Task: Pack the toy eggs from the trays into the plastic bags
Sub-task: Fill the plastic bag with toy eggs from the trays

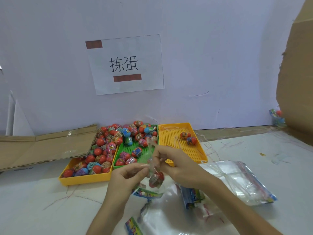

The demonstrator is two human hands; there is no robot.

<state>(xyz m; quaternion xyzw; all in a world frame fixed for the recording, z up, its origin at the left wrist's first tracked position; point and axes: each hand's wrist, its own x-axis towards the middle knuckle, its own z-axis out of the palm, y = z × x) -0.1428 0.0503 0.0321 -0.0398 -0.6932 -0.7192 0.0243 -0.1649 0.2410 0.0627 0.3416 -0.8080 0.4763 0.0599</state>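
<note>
Both hands, left hand (128, 175) and right hand (176, 165), pinch the bag (155, 178) neck, likely to tie in its eggs (156, 179).

The right hand (171, 160) covers the near corner of the yellow tray at one o'clock (184, 150), and both forearms run off the six o'clock edge. Through the clear bag (155, 177) pinched between the hands, the eggs blur into a red mass, their count unreadable. The left yellow tray (84, 179) has its far end buried under heaped eggs (108, 141). At three o'clock, a cardboard sheet (298, 73) is cropped by the frame and hides part of a small colourful packet (277, 116). Egg labels are too small to read.
</note>
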